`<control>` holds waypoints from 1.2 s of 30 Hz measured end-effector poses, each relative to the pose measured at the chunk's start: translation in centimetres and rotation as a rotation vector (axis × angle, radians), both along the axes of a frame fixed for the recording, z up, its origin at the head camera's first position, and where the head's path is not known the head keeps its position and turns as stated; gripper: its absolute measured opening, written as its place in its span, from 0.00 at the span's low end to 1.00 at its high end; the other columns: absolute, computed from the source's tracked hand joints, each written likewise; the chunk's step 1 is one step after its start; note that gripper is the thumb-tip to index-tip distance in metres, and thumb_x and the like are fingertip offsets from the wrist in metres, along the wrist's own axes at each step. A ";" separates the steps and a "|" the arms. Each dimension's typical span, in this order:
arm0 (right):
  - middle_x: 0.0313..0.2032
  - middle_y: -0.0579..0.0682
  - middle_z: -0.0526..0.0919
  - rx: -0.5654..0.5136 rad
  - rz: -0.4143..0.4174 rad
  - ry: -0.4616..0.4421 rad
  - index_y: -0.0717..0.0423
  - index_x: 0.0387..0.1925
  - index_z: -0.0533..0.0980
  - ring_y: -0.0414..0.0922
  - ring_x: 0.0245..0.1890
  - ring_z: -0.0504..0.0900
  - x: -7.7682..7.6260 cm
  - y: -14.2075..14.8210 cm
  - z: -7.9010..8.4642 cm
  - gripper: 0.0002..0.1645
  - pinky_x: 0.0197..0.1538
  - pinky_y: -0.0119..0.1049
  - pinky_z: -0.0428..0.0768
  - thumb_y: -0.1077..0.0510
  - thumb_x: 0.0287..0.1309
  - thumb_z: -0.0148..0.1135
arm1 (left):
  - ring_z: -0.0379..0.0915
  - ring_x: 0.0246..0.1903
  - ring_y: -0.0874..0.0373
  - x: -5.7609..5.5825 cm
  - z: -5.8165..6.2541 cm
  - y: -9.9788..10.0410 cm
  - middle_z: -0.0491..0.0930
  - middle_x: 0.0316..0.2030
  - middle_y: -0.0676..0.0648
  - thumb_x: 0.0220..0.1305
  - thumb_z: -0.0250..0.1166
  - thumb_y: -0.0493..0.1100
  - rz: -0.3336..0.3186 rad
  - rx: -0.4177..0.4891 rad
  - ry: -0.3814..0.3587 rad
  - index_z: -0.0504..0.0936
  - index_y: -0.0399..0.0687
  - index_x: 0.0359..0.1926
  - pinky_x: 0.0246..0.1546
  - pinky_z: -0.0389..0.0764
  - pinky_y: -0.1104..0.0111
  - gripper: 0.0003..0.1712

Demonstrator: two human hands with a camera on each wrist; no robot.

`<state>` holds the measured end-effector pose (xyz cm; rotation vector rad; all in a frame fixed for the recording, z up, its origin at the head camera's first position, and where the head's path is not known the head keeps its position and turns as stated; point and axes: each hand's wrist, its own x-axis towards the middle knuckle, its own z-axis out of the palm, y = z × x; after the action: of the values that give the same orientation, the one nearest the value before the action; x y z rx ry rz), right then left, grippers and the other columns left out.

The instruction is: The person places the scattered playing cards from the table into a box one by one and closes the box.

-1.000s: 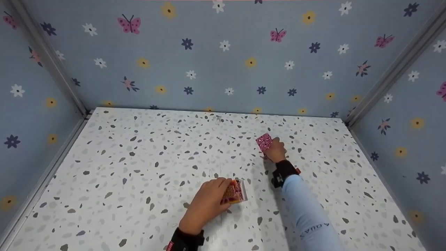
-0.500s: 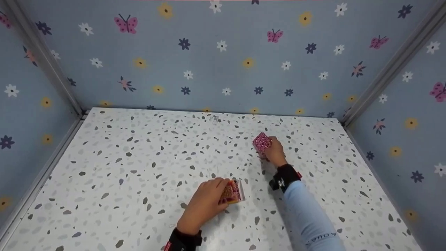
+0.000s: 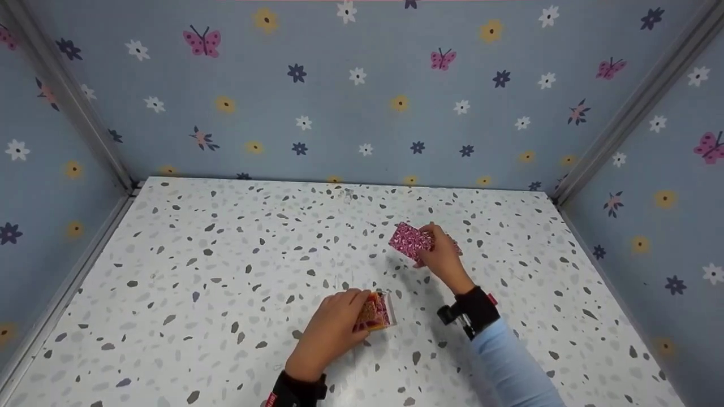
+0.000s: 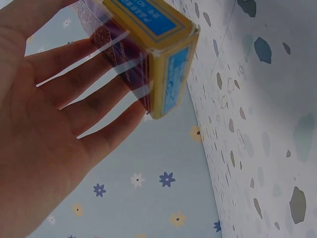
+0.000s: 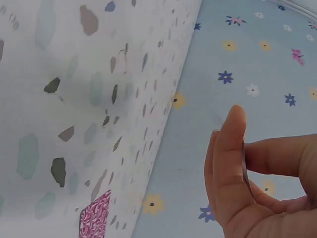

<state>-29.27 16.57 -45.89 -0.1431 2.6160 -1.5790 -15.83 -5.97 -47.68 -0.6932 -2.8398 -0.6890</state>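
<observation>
In the head view, my left hand (image 3: 331, 328) grips a small playing-card box (image 3: 373, 312) low on the table. The box is yellow, blue and dark red; the left wrist view shows the box (image 4: 143, 44) in a clear plastic case, with fingers along its side. Farther right, my right hand (image 3: 444, 254) pinches a pink patterned playing card (image 3: 408, 240) between thumb and fingers, just above the table. Right of that hand peeks part of another pink card (image 3: 456, 245). The right wrist view has this pink card (image 5: 95, 218) on the table. How many cards the hand pinches is unclear.
A white speckled table (image 3: 226, 271) lies under both hands. A blue flowered back wall (image 3: 339, 102) rises behind it, with side walls at left and right. Grey metal posts (image 3: 633, 107) stand in the corners.
My right hand has turned and drawn the pink card left and nearer to the left hand, uncovering a pink piece on its right. The left hand keeps its grip on the box.
</observation>
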 end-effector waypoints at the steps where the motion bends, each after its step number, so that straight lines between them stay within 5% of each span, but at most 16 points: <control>1: 0.50 0.67 0.71 -0.003 0.005 0.007 0.63 0.59 0.62 0.50 0.32 0.80 0.4 0.0 0.2 0.29 0.35 0.45 0.84 0.74 0.54 0.51 | 0.72 0.52 0.51 0.0 0.0 0.0 0.76 0.52 0.46 0.48 0.70 0.49 0.001 0.003 -0.004 0.70 0.41 0.60 0.57 0.71 0.57 0.38; 9: 0.53 0.64 0.71 -0.061 0.068 0.093 0.64 0.58 0.67 0.49 0.33 0.80 4.0 0.6 1.9 0.28 0.31 0.45 0.83 0.75 0.53 0.54 | 0.72 0.52 0.51 0.1 0.0 0.0 0.76 0.52 0.45 0.48 0.70 0.49 0.003 0.010 -0.012 0.70 0.40 0.59 0.58 0.71 0.56 0.38; 22: 0.64 0.64 0.62 -0.078 0.280 0.031 0.61 0.61 0.64 0.41 0.24 0.77 10.1 1.2 4.0 0.30 0.29 0.42 0.83 0.76 0.56 0.49 | 0.72 0.53 0.49 0.2 0.5 -0.2 0.76 0.53 0.44 0.48 0.70 0.49 0.004 0.011 -0.021 0.70 0.41 0.60 0.58 0.71 0.55 0.38; 36: 0.61 0.66 0.63 -0.024 0.366 -0.040 0.63 0.62 0.63 0.41 0.25 0.78 11.8 1.3 3.1 0.31 0.29 0.39 0.83 0.77 0.54 0.49 | 0.71 0.54 0.49 0.1 0.4 -0.3 0.75 0.54 0.44 0.48 0.71 0.49 0.006 0.021 -0.049 0.70 0.41 0.60 0.59 0.70 0.54 0.39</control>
<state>-17.49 17.88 -42.78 -0.5504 2.3676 -1.4658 -15.68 -6.25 -47.26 -0.6741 -2.8728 -0.7440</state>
